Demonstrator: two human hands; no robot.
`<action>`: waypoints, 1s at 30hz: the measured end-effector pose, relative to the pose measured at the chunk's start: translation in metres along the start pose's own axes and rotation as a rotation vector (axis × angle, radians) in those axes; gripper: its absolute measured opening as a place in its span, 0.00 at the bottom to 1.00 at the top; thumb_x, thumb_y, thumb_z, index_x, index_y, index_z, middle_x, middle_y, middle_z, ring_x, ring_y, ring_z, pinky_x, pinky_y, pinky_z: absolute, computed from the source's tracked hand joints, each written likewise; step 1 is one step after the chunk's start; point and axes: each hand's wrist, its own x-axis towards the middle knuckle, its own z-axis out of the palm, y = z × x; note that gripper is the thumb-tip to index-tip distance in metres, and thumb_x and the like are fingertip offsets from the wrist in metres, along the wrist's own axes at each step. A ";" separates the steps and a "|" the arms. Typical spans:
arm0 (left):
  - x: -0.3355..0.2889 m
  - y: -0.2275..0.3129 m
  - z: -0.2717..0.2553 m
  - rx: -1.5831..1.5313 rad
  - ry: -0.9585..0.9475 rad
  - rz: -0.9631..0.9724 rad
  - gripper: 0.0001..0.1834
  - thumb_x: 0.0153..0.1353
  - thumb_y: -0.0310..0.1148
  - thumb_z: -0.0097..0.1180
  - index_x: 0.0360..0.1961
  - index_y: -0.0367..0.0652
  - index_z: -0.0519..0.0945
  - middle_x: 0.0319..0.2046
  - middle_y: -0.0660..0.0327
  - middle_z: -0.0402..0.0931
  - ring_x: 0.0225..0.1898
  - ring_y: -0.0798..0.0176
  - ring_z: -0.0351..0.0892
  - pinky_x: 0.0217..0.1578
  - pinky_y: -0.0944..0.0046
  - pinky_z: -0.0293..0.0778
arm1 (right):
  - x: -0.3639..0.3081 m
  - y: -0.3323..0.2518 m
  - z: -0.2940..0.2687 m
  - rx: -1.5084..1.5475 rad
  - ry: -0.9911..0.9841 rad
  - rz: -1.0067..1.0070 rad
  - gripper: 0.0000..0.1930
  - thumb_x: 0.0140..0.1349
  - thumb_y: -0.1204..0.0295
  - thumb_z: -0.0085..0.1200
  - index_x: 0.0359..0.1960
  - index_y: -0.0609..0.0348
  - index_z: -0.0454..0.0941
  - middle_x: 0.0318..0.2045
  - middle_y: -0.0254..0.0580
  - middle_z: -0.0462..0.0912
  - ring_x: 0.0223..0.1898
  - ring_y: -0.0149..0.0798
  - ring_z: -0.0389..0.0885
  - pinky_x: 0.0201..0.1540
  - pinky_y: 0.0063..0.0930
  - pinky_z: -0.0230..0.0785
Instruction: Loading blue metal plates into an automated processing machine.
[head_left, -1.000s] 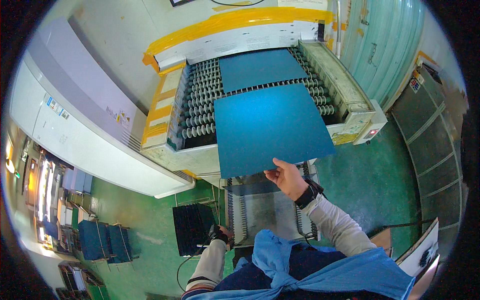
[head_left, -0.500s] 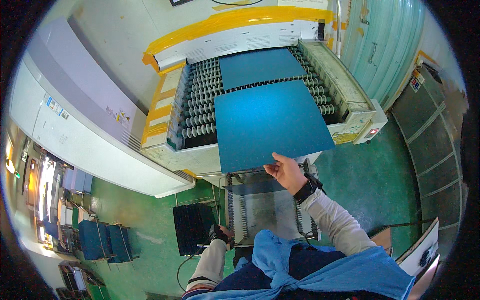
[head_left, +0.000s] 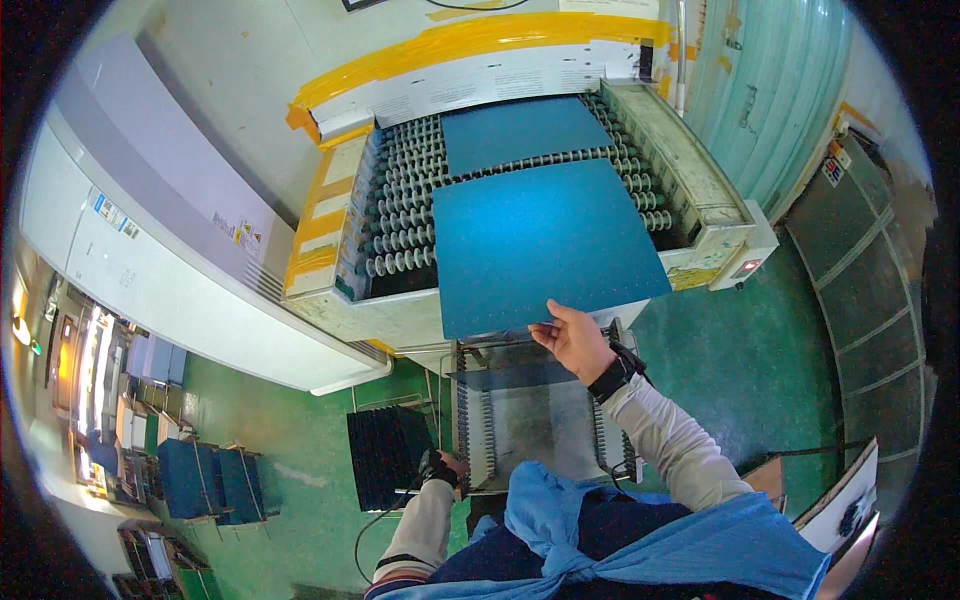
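Observation:
A flat blue panel (head_left: 545, 245) lies partly on the machine's rollers, its near end jutting over the machine's front edge. My right hand (head_left: 575, 342) is at the near edge of this panel, thumb on top and fingers curled below, pinching it. A second blue panel (head_left: 525, 135) rests farther back on the rollers. Low and to the left, my left hand (head_left: 452, 468) is beside a rack of dark upright panels (head_left: 385, 455), by the left side of the slotted stand. Its fingers are small and partly hidden, so their grip is unclear.
The roller machine (head_left: 700, 180) has pale side walls and yellow tape. Below its front stands a slotted metal stand (head_left: 540, 425). A white cabinet (head_left: 200, 290) flanks the left; grey framed panels (head_left: 860, 260) lean at right. More blue panels (head_left: 190, 480) sit in racks on the green floor.
The near blue panel and my right hand on its edge have shifted very slightly away from me. My left hand stays in about the same place.

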 end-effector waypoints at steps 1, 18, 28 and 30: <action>0.005 -0.003 0.006 0.064 0.033 0.026 0.25 0.36 0.55 0.71 0.25 0.42 0.85 0.26 0.54 0.83 0.28 0.56 0.83 0.33 0.57 0.80 | 0.000 0.000 0.000 0.001 -0.006 -0.005 0.08 0.65 0.67 0.56 0.36 0.55 0.72 0.34 0.41 0.77 0.36 0.43 0.80 0.43 0.36 0.76; 0.021 -0.003 0.026 0.022 0.061 -0.005 0.36 0.31 0.58 0.73 0.37 0.40 0.85 0.38 0.50 0.83 0.40 0.51 0.83 0.42 0.54 0.79 | 0.019 -0.011 -0.005 -0.009 0.018 -0.011 0.07 0.63 0.70 0.56 0.35 0.56 0.71 0.33 0.42 0.76 0.37 0.46 0.80 0.42 0.38 0.76; 0.049 -0.039 0.086 0.004 0.342 -0.059 0.34 0.28 0.54 0.73 0.35 0.41 0.82 0.36 0.51 0.81 0.39 0.50 0.82 0.42 0.54 0.79 | 0.028 -0.003 0.014 -0.023 -0.021 0.035 0.06 0.63 0.71 0.55 0.35 0.57 0.71 0.33 0.42 0.77 0.36 0.47 0.80 0.41 0.39 0.75; 0.031 -0.008 0.042 -0.016 0.075 -0.025 0.34 0.28 0.53 0.73 0.36 0.41 0.83 0.37 0.50 0.81 0.39 0.51 0.82 0.42 0.54 0.79 | 0.028 -0.015 -0.004 -0.015 0.020 0.000 0.06 0.63 0.71 0.55 0.35 0.57 0.71 0.33 0.42 0.77 0.36 0.47 0.80 0.41 0.40 0.75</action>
